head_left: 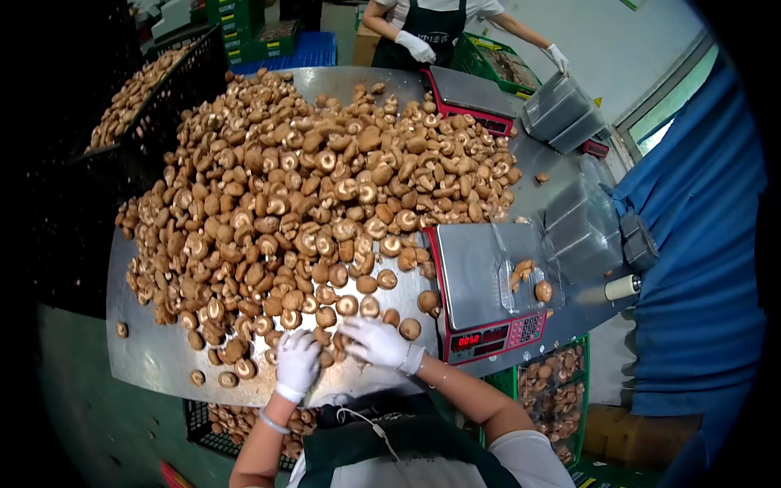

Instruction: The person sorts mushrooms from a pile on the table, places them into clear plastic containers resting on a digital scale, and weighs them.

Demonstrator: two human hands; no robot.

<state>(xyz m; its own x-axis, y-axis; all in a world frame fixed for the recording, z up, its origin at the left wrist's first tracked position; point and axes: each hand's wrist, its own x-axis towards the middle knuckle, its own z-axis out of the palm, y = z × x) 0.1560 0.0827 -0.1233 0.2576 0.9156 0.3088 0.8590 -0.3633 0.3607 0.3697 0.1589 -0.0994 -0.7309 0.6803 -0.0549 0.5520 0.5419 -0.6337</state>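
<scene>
Pale wall (602, 41), blue curtain (700, 252), green floor (77, 374).

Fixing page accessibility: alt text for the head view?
White-gloved left hand and right hand at the near edge of a large shiitake heap on a metal table; to the right, a digital scale bears a clear plastic tray with a few mushrooms.
</scene>
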